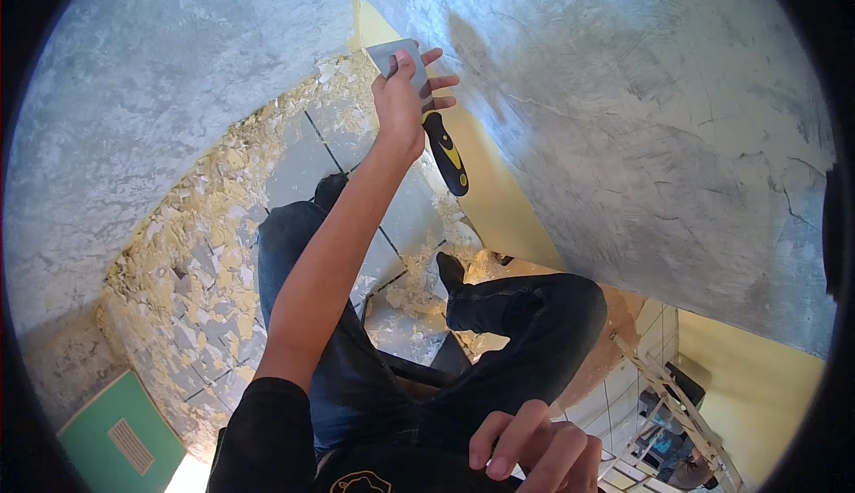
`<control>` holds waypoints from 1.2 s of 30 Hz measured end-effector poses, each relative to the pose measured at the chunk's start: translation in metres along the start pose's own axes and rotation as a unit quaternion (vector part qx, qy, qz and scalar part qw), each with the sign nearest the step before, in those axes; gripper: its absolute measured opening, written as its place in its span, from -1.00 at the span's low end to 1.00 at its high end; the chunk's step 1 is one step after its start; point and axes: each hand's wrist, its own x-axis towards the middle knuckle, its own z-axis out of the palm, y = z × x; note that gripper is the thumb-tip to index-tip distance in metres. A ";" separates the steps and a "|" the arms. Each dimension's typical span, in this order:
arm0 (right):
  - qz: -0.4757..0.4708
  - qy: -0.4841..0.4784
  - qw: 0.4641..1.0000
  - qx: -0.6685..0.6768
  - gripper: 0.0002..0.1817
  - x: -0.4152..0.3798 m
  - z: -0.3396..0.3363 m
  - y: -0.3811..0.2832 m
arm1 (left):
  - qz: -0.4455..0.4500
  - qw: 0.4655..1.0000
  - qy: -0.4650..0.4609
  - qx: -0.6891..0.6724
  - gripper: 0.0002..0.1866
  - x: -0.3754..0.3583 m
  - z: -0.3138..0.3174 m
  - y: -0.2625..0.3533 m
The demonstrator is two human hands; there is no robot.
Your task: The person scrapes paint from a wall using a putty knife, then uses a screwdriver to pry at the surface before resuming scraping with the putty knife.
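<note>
Walls: two scraped grey plaster walls (641,110) meet in a corner; a band of yellow paint (485,181) remains low on the wall right of the corner.

Floor (303,159), below the corner: grey tiles, heavily littered with pale yellow paint flakes (196,261), densest along the foot of the wall left of the corner.

Person: squatting facing the corner, dark jeans, dark shoes on the tiles.

Ladder (681,404): lying well to the right of the corner, low in view.

Green panel (116,435) with a vent: far left of the corner, low in view.

Left hand (403,92): arm extended toward the corner, fingers wrapped around the scraper (436,123) near its blade. The metal blade sits at the base of the corner, against the wall; the black-and-yellow handle hangs down below the hand.

Right hand (539,448): close to the camera, well away from the corner, fingers loosely curled, holding nothing visible.
</note>
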 end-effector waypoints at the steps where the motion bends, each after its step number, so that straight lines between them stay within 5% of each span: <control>1: 0.000 0.000 1.000 0.000 -0.59 -0.002 0.000 0.001 | 0.000 1.000 0.000 0.000 -0.58 0.000 0.000 0.000; 7: -0.023 0.037 0.999 0.020 -0.75 0.006 0.006 0.005 | 0.003 1.000 -0.002 -0.005 -0.59 0.001 0.000 0.000; 10: 0.073 0.126 0.989 0.031 -0.73 -0.001 0.005 0.013 | 0.004 1.000 -0.004 -0.005 -0.58 0.002 0.000 -0.001; 12: 0.130 -0.064 0.986 0.084 -0.65 0.001 -0.001 0.035 | 0.003 1.000 -0.008 0.000 -0.58 0.003 -0.001 -0.001; 18: 0.151 -0.050 0.930 0.331 -0.59 0.011 0.028 0.031 | 0.008 1.000 -0.011 0.003 -0.60 0.000 0.000 0.002; 34: 0.152 -0.007 0.918 0.365 -0.66 0.007 0.022 0.028 | 0.011 1.000 -0.015 0.003 -0.58 0.000 0.000 0.001; 36: 0.174 -0.015 0.970 0.170 -0.66 0.025 0.003 0.013 | 0.012 1.000 -0.012 0.001 -0.58 0.001 0.000 0.000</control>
